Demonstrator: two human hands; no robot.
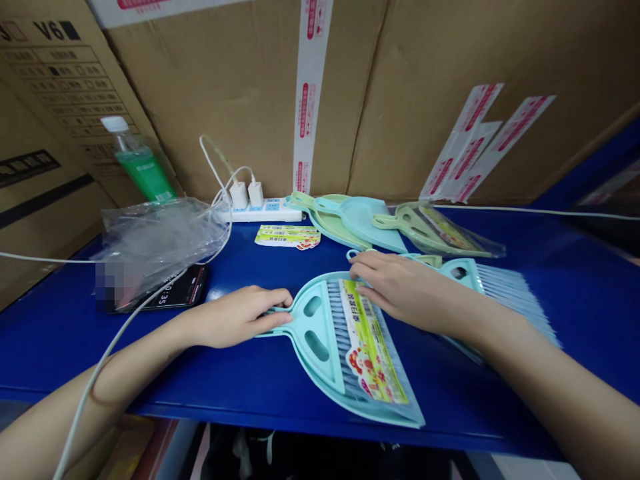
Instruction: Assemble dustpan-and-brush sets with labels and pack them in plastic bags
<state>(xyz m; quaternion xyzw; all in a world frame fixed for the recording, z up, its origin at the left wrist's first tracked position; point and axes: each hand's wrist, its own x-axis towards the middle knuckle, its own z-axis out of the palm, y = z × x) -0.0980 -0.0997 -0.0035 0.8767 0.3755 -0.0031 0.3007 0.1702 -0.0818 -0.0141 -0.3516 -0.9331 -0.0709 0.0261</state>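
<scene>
A light-blue dustpan (pixel 313 380) lies flat near the table's front edge, with a matching hand brush (pixel 320 317) nested in it. Over its grey-blue bristles lies a yellow-green printed card (pixel 370 347). My left hand (pixel 240 317) is closed round the paired handles, thumb and forefinger pressed on them. At the far edge of the set, my right hand (pixel 387 283) touches the top end of the card, thumb and fingers apart. Beyond my right wrist sits another blue brush (pixel 515 293) with a dustpan, partly hidden by my forearm.
Green and blue dustpans (pixel 370 220) and a bagged green set (pixel 440 230) lie at the back. A loose card (pixel 287 237) is near a power strip (pixel 270 212) with chargers. On the left are crumpled plastic (pixel 165 230), a phone (pixel 175 290), a bottle (pixel 145 170) and a cable (pixel 107 353).
</scene>
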